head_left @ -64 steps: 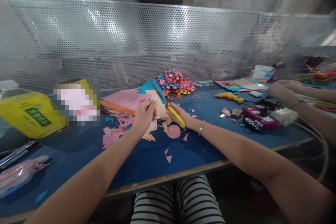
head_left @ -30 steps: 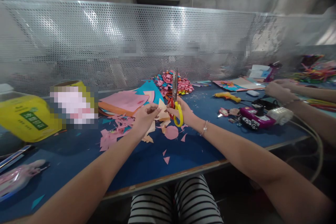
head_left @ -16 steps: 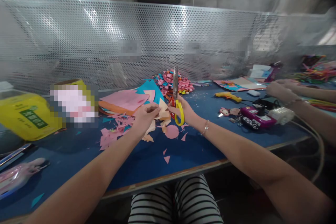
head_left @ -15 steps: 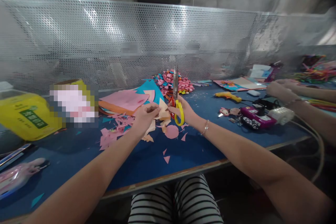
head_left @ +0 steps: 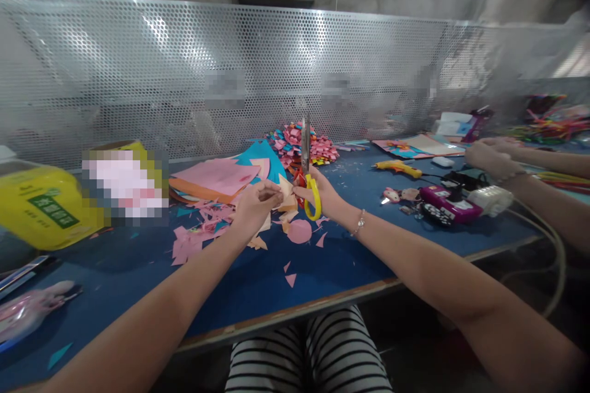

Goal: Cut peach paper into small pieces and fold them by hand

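Observation:
My left hand (head_left: 256, 204) is closed, with thumb and fingertips pinching a small piece of peach paper (head_left: 286, 186). My right hand (head_left: 326, 191) grips a pair of scissors (head_left: 314, 198) with yellow and red on the handles, the blades pointing up and away from me. The right thumb reaches close to the same peach paper; whether it touches is hard to see. Below the hands lie a pink paper circle (head_left: 299, 231) and peach offcuts (head_left: 258, 243). Pink scraps (head_left: 188, 244) are heaped by my left wrist. Behind them rests a stack of pink and orange sheets (head_left: 216, 177).
A pile of small coloured paper pieces (head_left: 322, 146) stands by the perforated metal screen (head_left: 175, 73). To the right are a yellow glue gun (head_left: 397, 167), a purple power strip (head_left: 443, 204) and another person's hands (head_left: 495, 156). Yellow packages (head_left: 43, 202) stand at left.
The view has shifted slightly, so everything sits a little further left. Both hands keep nearly the same pose, with the paper and the scissors still held.

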The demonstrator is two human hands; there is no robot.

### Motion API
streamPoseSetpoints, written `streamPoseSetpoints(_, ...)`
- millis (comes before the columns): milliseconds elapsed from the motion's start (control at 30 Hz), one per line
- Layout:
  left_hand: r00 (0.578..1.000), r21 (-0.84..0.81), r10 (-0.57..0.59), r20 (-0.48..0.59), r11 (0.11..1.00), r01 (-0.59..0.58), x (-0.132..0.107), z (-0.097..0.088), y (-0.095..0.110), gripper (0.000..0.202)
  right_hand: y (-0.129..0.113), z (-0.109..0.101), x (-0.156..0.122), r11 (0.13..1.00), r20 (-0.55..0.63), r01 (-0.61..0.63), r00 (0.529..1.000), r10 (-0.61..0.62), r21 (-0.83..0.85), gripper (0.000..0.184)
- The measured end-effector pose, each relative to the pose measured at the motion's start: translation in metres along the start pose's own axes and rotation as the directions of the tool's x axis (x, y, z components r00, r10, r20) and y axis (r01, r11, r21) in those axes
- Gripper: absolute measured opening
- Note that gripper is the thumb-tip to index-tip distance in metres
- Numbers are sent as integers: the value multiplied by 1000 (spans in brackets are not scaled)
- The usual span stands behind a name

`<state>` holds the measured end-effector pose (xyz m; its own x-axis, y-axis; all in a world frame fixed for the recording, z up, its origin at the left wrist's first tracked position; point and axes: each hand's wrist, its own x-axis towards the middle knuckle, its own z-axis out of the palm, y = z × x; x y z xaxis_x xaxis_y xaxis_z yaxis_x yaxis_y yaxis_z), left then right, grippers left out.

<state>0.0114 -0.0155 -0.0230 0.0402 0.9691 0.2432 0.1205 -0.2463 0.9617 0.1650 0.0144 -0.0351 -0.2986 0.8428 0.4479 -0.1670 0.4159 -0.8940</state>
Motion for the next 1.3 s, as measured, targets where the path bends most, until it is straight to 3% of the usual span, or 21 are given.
streamPoseSetpoints(367,996,-8,75,53,997,-74,5,4,-11,32,-2,1,-1,999,24,-34,999,34,-7,38)
streamPoseSetpoints(533,1000,-14,25,17,1000,-25,3,2,-9,35,5,0,3,1000,30,-19,999,20,-20,40)
streamPoseSetpoints(900,999,-77,-26,44,997,29,1,3,-3,33,8,-2,3,999,53,-2,999,4,-50,38)
streamPoseSetpoints(1167,997,-141,-71,-2,988,70,1,0,2,28,15,-6,7,998,29,-10,1000,12,-60,38)
streamPoseSetpoints(1300,994,-172,-106,-13,980,102,2,0,3,30,18,-10,9,989,-8,-36,999,35,-147,35)
